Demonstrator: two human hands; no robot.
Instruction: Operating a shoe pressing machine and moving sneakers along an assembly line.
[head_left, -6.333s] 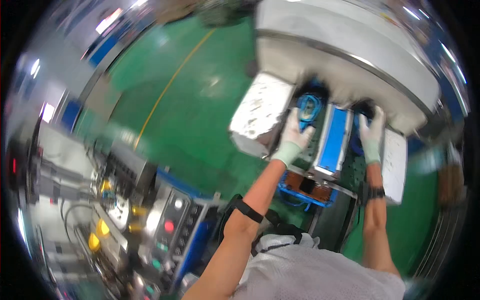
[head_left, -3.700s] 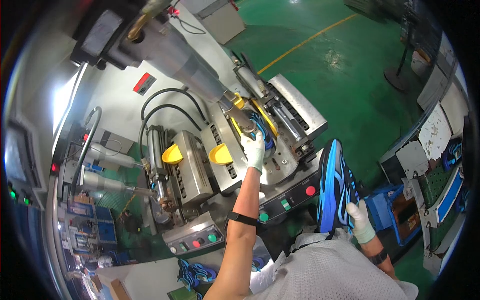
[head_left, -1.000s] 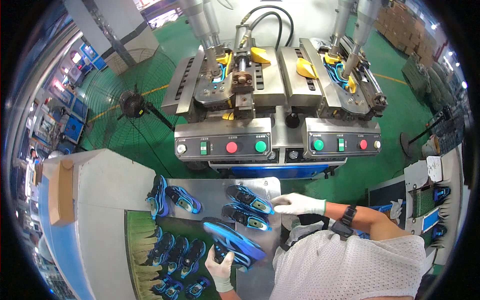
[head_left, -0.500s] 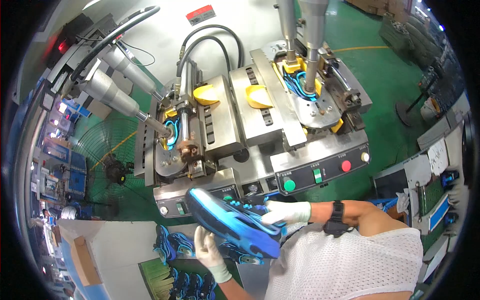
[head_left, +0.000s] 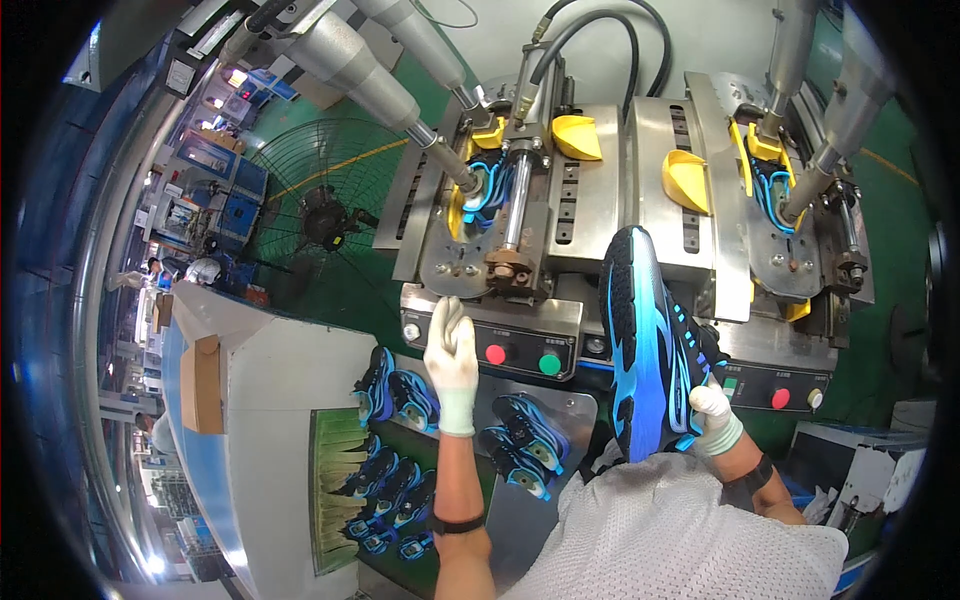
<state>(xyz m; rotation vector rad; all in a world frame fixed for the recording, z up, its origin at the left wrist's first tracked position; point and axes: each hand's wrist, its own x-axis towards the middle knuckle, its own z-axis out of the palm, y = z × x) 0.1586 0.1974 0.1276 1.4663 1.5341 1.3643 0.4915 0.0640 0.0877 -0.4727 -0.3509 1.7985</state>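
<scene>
My right hand [head_left: 714,418], in a white glove, grips a black and blue sneaker [head_left: 648,350] near its heel. The sneaker points away from me, its thick sole turned to the left. My left hand [head_left: 452,368], also gloved, is raised with fingers stretched out and nothing in it. It is just in front of the left control panel [head_left: 522,358], which bears a red and a green button; whether it touches the panel I cannot tell. Beyond, a blue-laced shoe [head_left: 488,188] sits under the left press, and another shoe [head_left: 770,190] under the right press.
Several blue and black shoes [head_left: 395,490] lie on a green conveyor at lower left. More shoes [head_left: 525,435] rest on a metal plate [head_left: 575,405] by my left forearm. A caged fan [head_left: 325,215] stands left of the machine. Yellow guards [head_left: 576,138] are fixed on the metal blocks.
The view has swung left. My left hand has left the sneaker and moved in front of the left panel. The sneaker, in my right hand, has turned so its toe points away.
</scene>
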